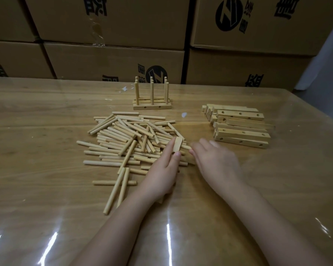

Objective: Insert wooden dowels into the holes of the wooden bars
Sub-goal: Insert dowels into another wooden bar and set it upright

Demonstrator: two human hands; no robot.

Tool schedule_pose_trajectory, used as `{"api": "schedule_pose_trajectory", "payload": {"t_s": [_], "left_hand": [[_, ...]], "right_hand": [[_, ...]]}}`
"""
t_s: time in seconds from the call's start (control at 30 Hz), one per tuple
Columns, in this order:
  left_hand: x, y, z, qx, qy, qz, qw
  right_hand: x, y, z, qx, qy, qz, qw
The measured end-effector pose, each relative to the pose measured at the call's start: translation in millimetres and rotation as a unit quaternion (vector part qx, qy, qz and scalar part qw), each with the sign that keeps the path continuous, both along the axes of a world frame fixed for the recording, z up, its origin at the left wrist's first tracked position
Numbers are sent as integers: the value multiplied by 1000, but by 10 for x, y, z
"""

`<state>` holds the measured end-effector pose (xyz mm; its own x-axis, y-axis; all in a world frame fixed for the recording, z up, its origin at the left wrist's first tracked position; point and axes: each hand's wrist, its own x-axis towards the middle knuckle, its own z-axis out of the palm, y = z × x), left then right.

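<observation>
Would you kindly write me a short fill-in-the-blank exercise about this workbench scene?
1. The left hand holds a wooden ____ over the loose dowels.
2. The stack of spare bars lies to the ____ of those dowels.
3. Behind the table stand cardboard ____.
Missing words: bar; right; boxes.

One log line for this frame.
left hand: holds wooden bar | right hand: at dowel pile, grip blurred
</observation>
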<state>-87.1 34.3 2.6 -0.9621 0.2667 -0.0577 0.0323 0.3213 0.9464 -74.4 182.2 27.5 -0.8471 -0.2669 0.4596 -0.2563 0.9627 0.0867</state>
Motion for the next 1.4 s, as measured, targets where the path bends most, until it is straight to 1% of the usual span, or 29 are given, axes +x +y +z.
{"api": "schedule_pose_trajectory", "payload": {"t_s": [0.07, 0.17, 0.27, 0.33, 0.43, 0.6, 0.67, 0.77, 0.87, 0.93, 0.97, 1.03, 1.1, 1.2, 1.27, 1.33, 1.4], "left_hand": [[-13, -6, -11, -2, -2, 0, 1000], [-27, -33, -25, -1, 2, 7, 1000], [-11, -34, 7, 10, -14, 2, 1000], [12, -22, 29, 20, -19, -10, 1000], [40, -29, 55, 6, -12, -26, 1000], [46, -9, 58, -6, 4, -25, 1000], [52, 4, 59, -15, 10, -29, 999], [48, 0, 39, -42, 32, -31, 998], [36, -7, -2, -51, 57, -37, 996], [29, -12, 2, -48, 57, -44, 996], [29, -8, 5, -37, 46, -46, 997], [37, 2, 7, -26, 36, -39, 998], [29, 13, -7, -35, 40, -24, 998], [3, 11, -5, -4, 4, -9, 1000], [-11, 12, 7, 10, -11, 6, 1000], [-31, 3, -14, 36, -28, 21, 999], [-45, 0, -29, 79, -48, 22, 995]], "right_hand": [[-9, -69, -30, -16, -6, -5, 1000], [-33, -104, -36, -20, 17, -6, 1000], [-38, -89, -46, -37, 22, -1, 999], [-26, -75, -59, -42, -13, -3, 999], [-38, -37, -75, -62, -43, -14, 997], [-60, -10, -50, -98, -96, -30, 990], [-68, 7, -31, -143, -133, -27, 980], [-76, 22, -32, -226, -194, -15, 954], [-102, 54, -51, -271, -223, -6, 936], [-107, 66, -57, -301, -239, -3, 923], [-104, 65, -62, -298, -237, -3, 924], [-94, 46, -87, -260, -215, -8, 941], [-85, 13, -112, -228, -170, -8, 959], [-96, -17, -128, -204, -114, 6, 972], [-108, -9, -117, -136, -95, 8, 986], [-106, -4, -111, -59, -32, 8, 998], [-101, -30, -103, -25, 54, -14, 998]]}}
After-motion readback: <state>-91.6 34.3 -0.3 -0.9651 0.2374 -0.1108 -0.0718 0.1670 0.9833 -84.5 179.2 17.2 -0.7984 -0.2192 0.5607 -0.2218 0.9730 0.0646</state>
